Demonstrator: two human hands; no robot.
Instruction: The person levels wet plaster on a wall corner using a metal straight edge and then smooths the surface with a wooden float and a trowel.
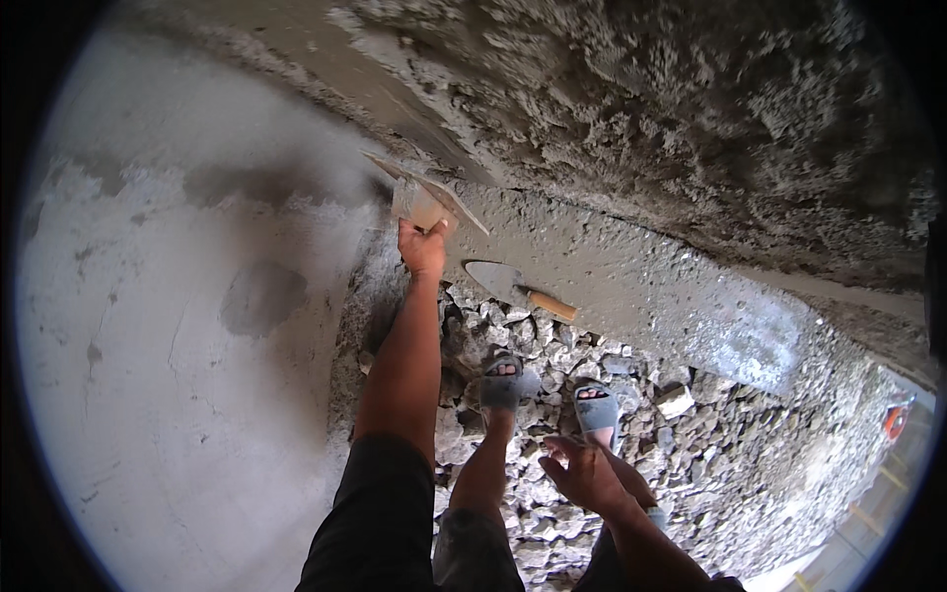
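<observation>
My left hand is closed around a tan plastering float, its thin blade edge angled up beside the rough wall. The float is near the corner where the pale wall meets the rough one; whether it touches is hard to tell. A pointed trowel with a wooden handle lies on the grey mortar ledge, just right of that hand. Lower down, my right hand hangs over the stones in front of my leg, fingers apart and holding nothing.
Broken stones cover the ground under my sandalled feet. On the left rises a pale smooth wall with damp patches. Rough, dark mortar covers the wall at the upper right. A small orange-red object is at the far right.
</observation>
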